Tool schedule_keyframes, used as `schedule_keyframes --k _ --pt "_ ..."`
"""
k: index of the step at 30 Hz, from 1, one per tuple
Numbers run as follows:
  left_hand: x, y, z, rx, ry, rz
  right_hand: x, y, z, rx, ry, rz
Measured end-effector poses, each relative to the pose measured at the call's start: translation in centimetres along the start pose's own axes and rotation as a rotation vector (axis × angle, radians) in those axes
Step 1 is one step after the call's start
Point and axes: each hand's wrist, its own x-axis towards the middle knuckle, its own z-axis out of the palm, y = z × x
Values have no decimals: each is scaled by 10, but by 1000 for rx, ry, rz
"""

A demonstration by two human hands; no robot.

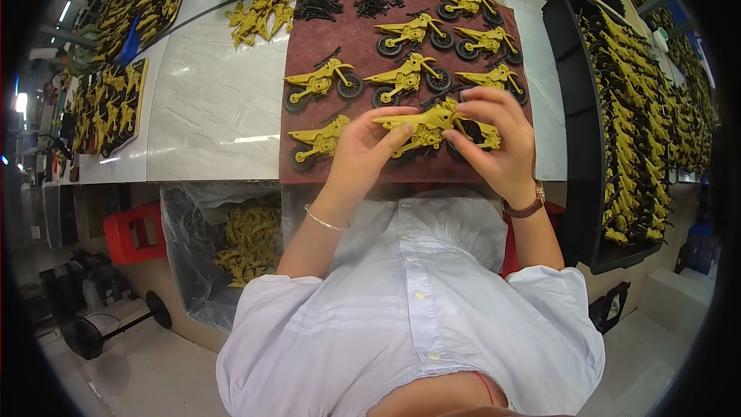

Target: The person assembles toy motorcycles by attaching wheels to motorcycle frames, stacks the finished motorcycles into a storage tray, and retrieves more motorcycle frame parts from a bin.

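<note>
Both hands hold one yellow toy motorbike [431,125] just above the near edge of a dark red mat [363,62]. My left hand [369,147] grips its front end from below. My right hand [498,135] pinches the rear, where a black wheel [471,131] shows between the fingers. Several finished yellow motorbikes with black wheels [405,31] lie in rows on the mat, and one [318,141] sits just left of my left hand.
Piles of yellow bike bodies [261,14] and small black parts [318,6] lie at the mat's far edge. A black tray of yellow bikes [629,108] stands at the right. A plastic bag of yellow parts [243,239] and a red stool [131,232] sit below the marble table [208,108].
</note>
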Motion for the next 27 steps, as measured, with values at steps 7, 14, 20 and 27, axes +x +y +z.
schedule_keyframes --k 7,14,20,27 --pt "-2 4 7 58 -95 36 -5 14 -8 593 -280 506" --pt "4 -2 1 169 -176 42 -27 19 2 669 -184 513" --pt "11 2 7 -1 -113 -86 -40 13 12 1040 176 652" --pt "-4 -9 20 -36 -35 61 -41 -2 16 1177 252 713"
